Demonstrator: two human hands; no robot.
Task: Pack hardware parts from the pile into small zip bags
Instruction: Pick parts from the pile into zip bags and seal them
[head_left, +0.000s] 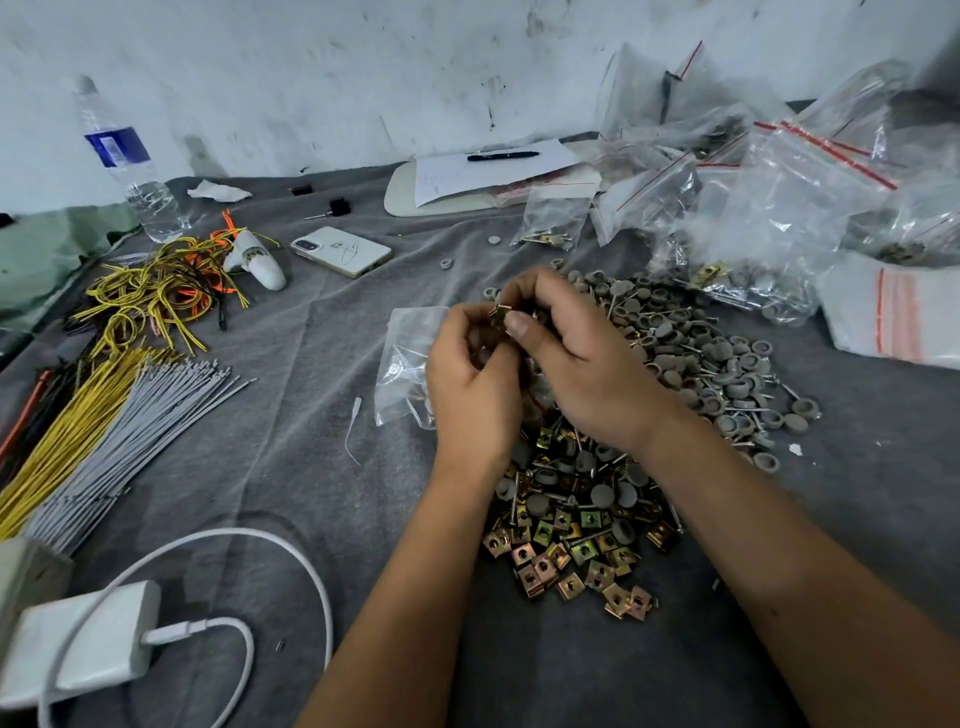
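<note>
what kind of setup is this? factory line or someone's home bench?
Likely an informal packing bench, not a line: grey cloth-covered table against a scuffed wall, loose pile of hardware parts, heap of zip bags, plus a phone and water bottle.

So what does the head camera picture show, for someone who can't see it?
Two hands, left hand and right hand, pinch a small brass clip over a clear zip bag on a grey cloth. Beneath them lies a pile of brass clips and grey caps.
</note>
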